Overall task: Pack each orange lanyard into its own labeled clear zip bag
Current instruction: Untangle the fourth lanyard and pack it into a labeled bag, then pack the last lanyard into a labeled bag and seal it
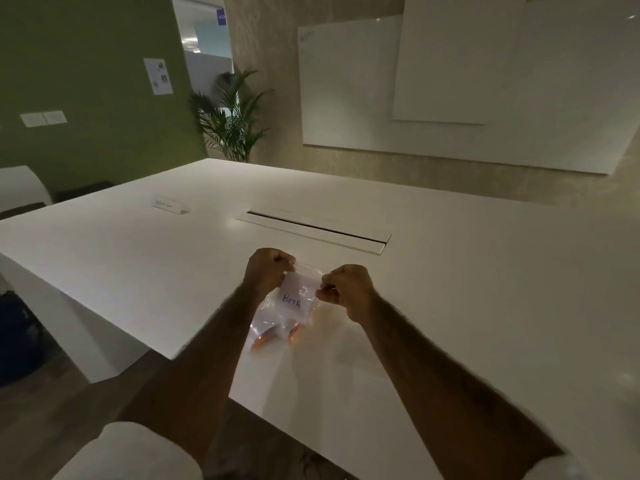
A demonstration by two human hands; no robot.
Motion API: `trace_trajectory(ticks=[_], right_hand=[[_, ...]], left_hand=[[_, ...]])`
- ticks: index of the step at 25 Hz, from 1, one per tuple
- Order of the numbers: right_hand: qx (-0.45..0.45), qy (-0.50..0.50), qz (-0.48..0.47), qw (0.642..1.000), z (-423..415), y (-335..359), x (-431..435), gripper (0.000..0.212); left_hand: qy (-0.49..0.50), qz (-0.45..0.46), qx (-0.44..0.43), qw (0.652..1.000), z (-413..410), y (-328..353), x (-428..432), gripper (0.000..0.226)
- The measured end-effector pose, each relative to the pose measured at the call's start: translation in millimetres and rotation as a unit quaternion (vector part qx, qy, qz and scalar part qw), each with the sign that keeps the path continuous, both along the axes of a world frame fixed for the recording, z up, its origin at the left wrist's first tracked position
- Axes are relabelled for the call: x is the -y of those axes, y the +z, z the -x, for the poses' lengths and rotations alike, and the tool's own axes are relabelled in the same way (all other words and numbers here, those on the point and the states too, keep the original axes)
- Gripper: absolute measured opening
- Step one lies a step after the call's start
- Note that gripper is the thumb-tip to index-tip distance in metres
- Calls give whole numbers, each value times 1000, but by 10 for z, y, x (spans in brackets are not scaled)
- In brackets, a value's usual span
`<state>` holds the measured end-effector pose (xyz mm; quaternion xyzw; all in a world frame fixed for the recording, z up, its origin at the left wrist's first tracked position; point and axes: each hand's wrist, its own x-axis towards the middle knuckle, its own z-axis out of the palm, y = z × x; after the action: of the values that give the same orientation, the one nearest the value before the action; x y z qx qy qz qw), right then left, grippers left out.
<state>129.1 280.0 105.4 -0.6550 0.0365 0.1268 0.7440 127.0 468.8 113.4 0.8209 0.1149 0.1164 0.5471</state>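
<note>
A clear zip bag (pixel 294 299) with a white label carrying blue handwriting is held up just above the white table (pixel 138 258). My left hand (pixel 268 270) pinches the bag's top left corner. My right hand (pixel 346 291) pinches the top right edge. Below the held bag, orange lanyard material (pixel 277 336) shows through clear plastic lying on the table; whether it sits in the held bag or in other bags beneath is unclear.
A cable slot with a flap (pixel 315 230) runs across the table beyond my hands. A small white name card (pixel 169 205) stands at the far left. A potted palm (pixel 230 116) and whiteboards (pixel 450 91) line the far wall.
</note>
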Motion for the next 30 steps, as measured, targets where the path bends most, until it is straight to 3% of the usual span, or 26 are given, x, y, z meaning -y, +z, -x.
trace_trajectory(ticks=[8, 12, 19, 21, 23, 27, 28, 30], right_hand=[[-76, -50, 15, 996, -166, -321, -415, 8], [-73, -56, 55, 994, -152, -327, -424, 9], [-49, -57, 41, 996, -33, -255, -379, 7], [-44, -61, 51, 996, -17, -256, -371, 5], [-32, -60, 74, 995, -18, -275, -332, 17], [-14, -67, 101, 992, -10, -314, -245, 23], [4, -83, 135, 987, -11, -320, -202, 18], [75, -107, 291, 948, -12, -338, -35, 11]], left_hand=[[-4, -138, -47, 989, -165, -353, -257, 31], [-23, -159, -56, 985, -174, -463, -247, 35], [-15, -192, -40, 981, -24, -602, -165, 51], [22, -260, 1, 965, 53, -656, -139, 54], [61, -321, 45, 944, 124, -699, -127, 57], [76, -375, 36, 923, 246, -695, 11, 68], [66, -387, 43, 919, 274, -692, 81, 70], [36, -410, 79, 908, 310, -676, 247, 71]])
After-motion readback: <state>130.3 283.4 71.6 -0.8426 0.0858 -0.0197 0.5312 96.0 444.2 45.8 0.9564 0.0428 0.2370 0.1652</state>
